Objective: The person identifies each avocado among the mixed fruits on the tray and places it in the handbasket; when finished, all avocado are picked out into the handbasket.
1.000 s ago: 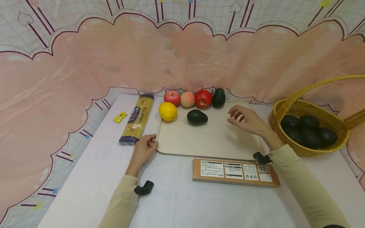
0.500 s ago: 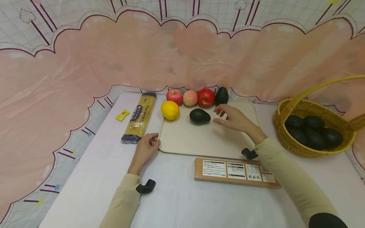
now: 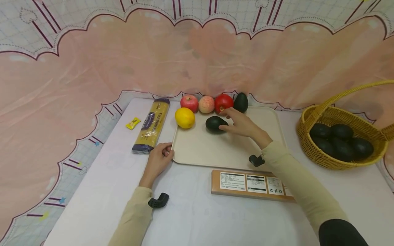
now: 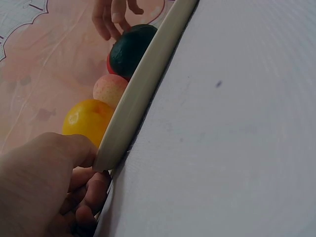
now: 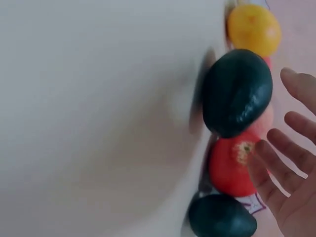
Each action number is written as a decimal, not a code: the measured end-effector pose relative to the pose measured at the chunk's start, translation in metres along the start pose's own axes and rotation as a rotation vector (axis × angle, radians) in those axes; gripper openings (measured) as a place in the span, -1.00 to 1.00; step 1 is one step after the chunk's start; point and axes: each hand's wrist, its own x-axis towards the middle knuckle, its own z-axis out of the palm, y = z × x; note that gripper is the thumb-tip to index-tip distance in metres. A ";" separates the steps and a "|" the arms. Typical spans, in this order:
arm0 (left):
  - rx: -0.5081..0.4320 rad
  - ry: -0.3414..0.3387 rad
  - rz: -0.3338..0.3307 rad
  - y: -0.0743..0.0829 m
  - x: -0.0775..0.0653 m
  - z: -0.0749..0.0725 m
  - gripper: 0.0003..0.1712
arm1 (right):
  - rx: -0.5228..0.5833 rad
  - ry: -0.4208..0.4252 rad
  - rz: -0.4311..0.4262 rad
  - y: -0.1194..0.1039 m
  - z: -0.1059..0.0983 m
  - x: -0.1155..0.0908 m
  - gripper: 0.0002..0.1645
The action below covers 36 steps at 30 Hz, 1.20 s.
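Note:
My left hand (image 3: 157, 161) pinches the left front corner of a cream tray (image 3: 197, 150); in the left wrist view the thumb lies at the rim with fingers curled beneath. My right hand (image 3: 241, 124) hovers over the tray, fingers spread above and beside a dark green avocado (image 3: 214, 124). In the right wrist view a gap shows between those fingers and the avocado (image 5: 238, 94). Along the tray's back are a red apple (image 3: 189, 103), a peach (image 3: 206, 104), a pomegranate (image 3: 223, 101) and a second avocado (image 3: 241, 102). A lemon (image 3: 184, 118) sits at the back left corner.
A spaghetti pack (image 3: 152, 126) lies left of the tray, beside a small yellow packet (image 3: 133, 123). In front is a flat brown box (image 3: 243, 182), partly under my right sleeve. A yellow wicker basket (image 3: 311, 150) with several avocados stands at the right.
My right hand has moved left across the tray, from its right side to the avocado. The left hand stays at the tray's corner. The head view has shifted slightly.

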 end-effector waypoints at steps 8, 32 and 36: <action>-0.002 -0.035 -0.022 0.001 0.000 -0.001 -0.65 | -0.110 -0.076 0.067 -0.005 0.016 0.020 -0.13; 0.006 -0.033 -0.032 0.003 0.000 -0.002 -0.65 | -0.203 -0.057 0.152 -0.013 0.011 0.024 -0.15; 0.007 -0.037 -0.043 0.003 0.000 -0.003 -0.64 | -0.209 -0.030 0.133 -0.013 -0.001 0.017 -0.12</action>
